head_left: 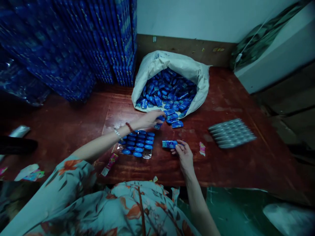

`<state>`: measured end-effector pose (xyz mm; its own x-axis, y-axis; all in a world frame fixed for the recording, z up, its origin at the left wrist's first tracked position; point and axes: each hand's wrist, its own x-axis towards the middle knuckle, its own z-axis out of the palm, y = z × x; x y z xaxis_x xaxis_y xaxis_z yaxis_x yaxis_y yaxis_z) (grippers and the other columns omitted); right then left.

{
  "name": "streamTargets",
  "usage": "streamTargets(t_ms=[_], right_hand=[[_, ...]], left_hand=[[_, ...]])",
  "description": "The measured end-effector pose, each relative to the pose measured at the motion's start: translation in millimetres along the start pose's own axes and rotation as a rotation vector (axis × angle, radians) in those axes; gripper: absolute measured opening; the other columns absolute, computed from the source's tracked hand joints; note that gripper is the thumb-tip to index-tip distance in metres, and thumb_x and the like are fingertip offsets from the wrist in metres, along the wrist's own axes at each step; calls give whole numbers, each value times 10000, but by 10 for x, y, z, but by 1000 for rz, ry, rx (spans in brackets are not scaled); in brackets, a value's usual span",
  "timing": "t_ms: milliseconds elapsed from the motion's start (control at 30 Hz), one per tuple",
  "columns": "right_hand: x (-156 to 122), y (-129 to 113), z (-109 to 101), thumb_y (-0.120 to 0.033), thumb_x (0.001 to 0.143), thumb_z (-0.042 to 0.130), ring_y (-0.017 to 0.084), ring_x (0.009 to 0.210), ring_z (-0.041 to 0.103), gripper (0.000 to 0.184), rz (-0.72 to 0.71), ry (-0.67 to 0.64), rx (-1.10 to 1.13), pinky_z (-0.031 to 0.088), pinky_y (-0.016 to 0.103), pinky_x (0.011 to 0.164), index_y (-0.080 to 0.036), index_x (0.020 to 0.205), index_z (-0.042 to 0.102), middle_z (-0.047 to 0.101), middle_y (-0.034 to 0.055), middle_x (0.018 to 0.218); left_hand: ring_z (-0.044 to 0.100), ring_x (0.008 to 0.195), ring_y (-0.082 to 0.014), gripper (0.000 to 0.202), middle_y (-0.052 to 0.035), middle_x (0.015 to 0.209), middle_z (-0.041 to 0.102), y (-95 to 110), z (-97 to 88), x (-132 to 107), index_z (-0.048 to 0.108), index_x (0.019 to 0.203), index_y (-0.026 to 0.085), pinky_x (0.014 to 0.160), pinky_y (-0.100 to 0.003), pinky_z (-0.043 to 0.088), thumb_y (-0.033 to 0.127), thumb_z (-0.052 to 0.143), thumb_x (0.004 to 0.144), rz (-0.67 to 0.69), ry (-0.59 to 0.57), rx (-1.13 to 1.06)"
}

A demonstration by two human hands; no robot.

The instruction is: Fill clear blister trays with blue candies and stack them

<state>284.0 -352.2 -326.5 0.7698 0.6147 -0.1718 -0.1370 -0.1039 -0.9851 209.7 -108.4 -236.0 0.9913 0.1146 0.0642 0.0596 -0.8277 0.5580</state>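
My right hand (183, 154) pinches one end of a small blue packet (168, 144) just above the red-brown table. Farther out, my left hand (153, 118) has its fingers closed on another blue packet (159, 123), at the lip of a white sack (145, 68). Loose blue packets (177, 124) lie beside those fingers, and many more fill the sack. Under my left wrist is a clear tray (147, 154) with rows of glossy blue oval pieces (138, 149); my forearm hides part of its left side.
Tall stacks of blue packs (98, 39) stand at the back left. A stack of clear empty trays (232, 133) lies at the right. Pink wrappers (110, 164) and paper scraps (31, 172) are scattered near the front edge. A dark object (18, 145) sits at far left.
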Motion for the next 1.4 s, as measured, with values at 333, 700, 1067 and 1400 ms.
streamTargets(t_ms=[333, 700, 1067, 1400], right_hand=[[-519, -99, 279, -254, 878, 517, 174, 862, 651, 203, -439, -152, -415, 538, 346, 809, -214, 1059, 600, 658, 59, 989], [-558, -67, 459, -80, 871, 455, 183, 978, 625, 420, -854, -316, -653, 547, 352, 843, -246, 1257, 482, 629, 74, 1057], [-438, -293, 588, -27, 874, 272, 164, 896, 594, 464, -1023, -648, -1043, 533, 267, 706, -182, 1248, 498, 596, 98, 987], [-456, -523, 764, -30, 848, 354, 172, 790, 571, 436, -862, -754, -1267, 485, 265, 636, -202, 1217, 513, 565, 93, 947]], left_hand=[[617, 746, -136, 281, -14, 835, 668, 99, -295, -2205, 644, 887, 154, 695, -249, 512, 345, 713, 692, -634, 954, -359], [615, 803, -147, 150, -38, 853, 655, -15, 354, -2472, 618, 904, 152, 755, -295, 520, 275, 578, 827, -588, 871, -222], [561, 853, -155, 293, -91, 965, 619, -202, 291, -2402, 575, 1124, 166, 743, -271, 488, 165, 344, 943, -133, 263, 269], [553, 871, -160, 293, -85, 957, 601, -160, -28, -2223, 586, 1046, 166, 771, -279, 474, 141, 315, 939, -37, 71, 261]])
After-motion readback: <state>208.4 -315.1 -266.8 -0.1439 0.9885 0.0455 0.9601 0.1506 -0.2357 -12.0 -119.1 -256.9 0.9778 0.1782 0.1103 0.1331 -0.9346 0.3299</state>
